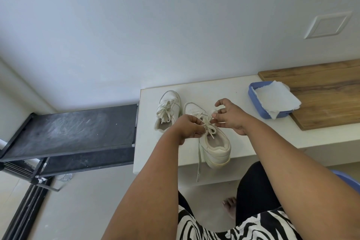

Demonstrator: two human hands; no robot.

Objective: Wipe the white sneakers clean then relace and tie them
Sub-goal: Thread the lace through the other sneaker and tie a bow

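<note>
At the far left stood a black rack [74, 132] with a dusty top shelf, butted against the end of a white bench [148, 142]. On the bench, nearest the rack, sat the first sneaker [168, 111], toe toward the wall, its laces already drawn into a bow. Just beside it lay the second sneaker [212, 140], toe also toward the wall and its heel at the front edge of the bench. One loose lace end [199, 163] hung down past that edge.

The person's left hand [188, 129] was over the second sneaker's tongue, fingers curled and pinching a lace loop [207, 127]. The right hand [230, 116] was close by on the other side, thumb and forefinger pinching the other part of the lace, the remaining fingers spread loosely above.

Further right, a shallow blue tray [253, 97] rested partly on a wooden board [323, 95]. In it lay a torn sheet of white paper towel [276, 99], its ragged edges spilling over the tray's rim. Whether anything lay under the paper I could not tell.
</note>
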